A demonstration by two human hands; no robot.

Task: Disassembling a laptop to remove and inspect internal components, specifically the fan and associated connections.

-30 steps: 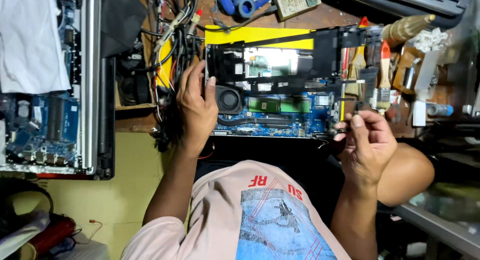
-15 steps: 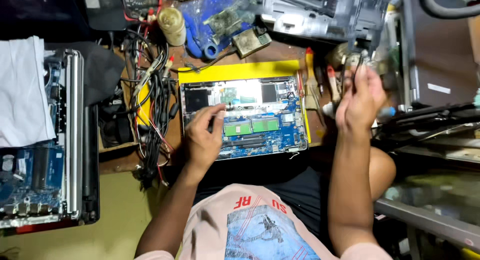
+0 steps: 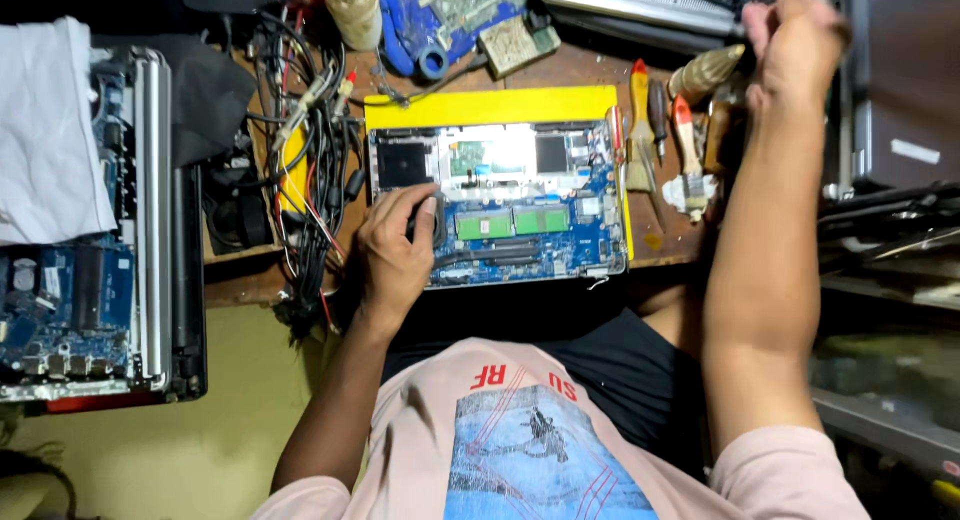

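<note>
My left hand point(image 3: 395, 255) rests with fingers curled loosely, gripping nothing, on the near left corner of the opened laptop base with its blue circuit board point(image 3: 500, 205). It lies on a yellow mat point(image 3: 490, 108) on the wooden table point(image 3: 580, 72). The board looks stiff, light and fragile; I judge it best held by its edges. Far right, my right hand point(image 3: 795, 40) is raised and blurred; I cannot tell its grip.

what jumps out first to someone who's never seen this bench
The opened laptop with its blue circuit board bare, on a yellow mat at the middle of the wooden bench. The left hand rests on its lower left corner, by a tangle of cables; the right hand reaches up to the far right, above a row of screwdrivers.
</note>
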